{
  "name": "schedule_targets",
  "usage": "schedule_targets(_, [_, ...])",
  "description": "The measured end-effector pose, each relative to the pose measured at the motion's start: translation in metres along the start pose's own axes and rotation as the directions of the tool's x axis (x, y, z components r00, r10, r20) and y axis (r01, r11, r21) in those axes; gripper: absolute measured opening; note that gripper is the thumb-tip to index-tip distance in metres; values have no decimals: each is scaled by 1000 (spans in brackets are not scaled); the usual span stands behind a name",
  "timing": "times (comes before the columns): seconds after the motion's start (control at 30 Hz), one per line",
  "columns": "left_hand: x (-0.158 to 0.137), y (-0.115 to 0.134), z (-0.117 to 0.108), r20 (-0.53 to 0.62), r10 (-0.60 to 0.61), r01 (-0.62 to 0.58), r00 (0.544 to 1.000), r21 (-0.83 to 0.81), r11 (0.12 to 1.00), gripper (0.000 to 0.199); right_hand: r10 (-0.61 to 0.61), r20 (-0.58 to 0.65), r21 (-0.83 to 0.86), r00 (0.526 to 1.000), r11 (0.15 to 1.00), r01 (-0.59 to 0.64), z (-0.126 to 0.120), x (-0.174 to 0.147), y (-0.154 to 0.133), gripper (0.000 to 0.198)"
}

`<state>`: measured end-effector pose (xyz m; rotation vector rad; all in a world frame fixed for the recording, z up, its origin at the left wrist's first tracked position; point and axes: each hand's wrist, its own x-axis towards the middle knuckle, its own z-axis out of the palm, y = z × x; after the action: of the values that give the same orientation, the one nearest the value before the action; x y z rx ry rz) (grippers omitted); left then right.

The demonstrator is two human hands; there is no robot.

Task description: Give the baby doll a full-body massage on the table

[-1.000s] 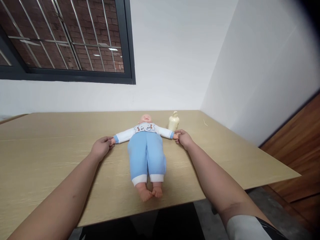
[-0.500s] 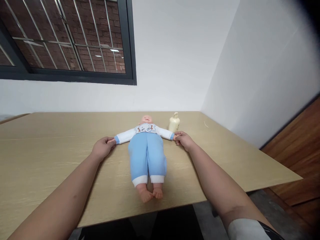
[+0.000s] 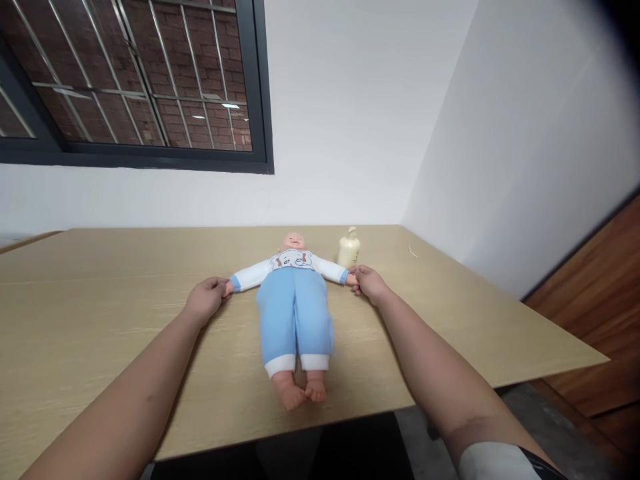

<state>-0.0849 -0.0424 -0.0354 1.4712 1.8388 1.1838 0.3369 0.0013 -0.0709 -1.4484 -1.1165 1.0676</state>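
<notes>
A baby doll (image 3: pixel 295 310) lies on its back on the table, feet toward me and head at the far end. It wears a white top with an animal face printed on it and light blue trousers with white cuffs. Its arms are stretched out to both sides. My left hand (image 3: pixel 206 299) pinches the doll's hand on the left, just past the blue cuff. On the other side, my right hand (image 3: pixel 370 283) has its fingers closed around the doll's other hand. A cream pump bottle (image 3: pixel 349 249) stands upright behind that arm, close to my right hand.
The wooden-topped table (image 3: pixel 125 347) reaches to a white wall (image 3: pixel 350 120), with a barred window (image 3: pixel 150 87) at upper left. A thin white strip (image 3: pixel 413 251) lies on the table at the right. Brown wood panelling (image 3: pixel 595 313) stands beyond the right edge.
The view has tilted very slightly, so everything sits a little lower. Both hands keep hold of the doll's hands, and the doll's pose looks the same.
</notes>
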Motion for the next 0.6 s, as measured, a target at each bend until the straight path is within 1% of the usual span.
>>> schedule_targets(0.13, [2,-2,0,57,19,-15,998,-66,998,22,-1,11,7,1000,1000,1,0,1,1,23])
schedule_targets(0.3, [5,-7,-1,91,7,1,996,-87,996,30,-8,59,30,998,1000,6,-1,0,2,30])
schedule_targets(0.4, [5,-7,-2,91,-11,13,996,-27,1000,36,-7,79,37,997,999,4,-1,-2,1,30])
schedule_targets(0.5, [4,-5,-4,82,-23,18,996,60,998,35,-13,108,46,994,999,8,-1,-4,-2,27])
schedule_targets(0.6, [4,-4,-4,72,-35,30,997,77,997,35,-30,138,56,990,998,22,-1,-7,-4,27])
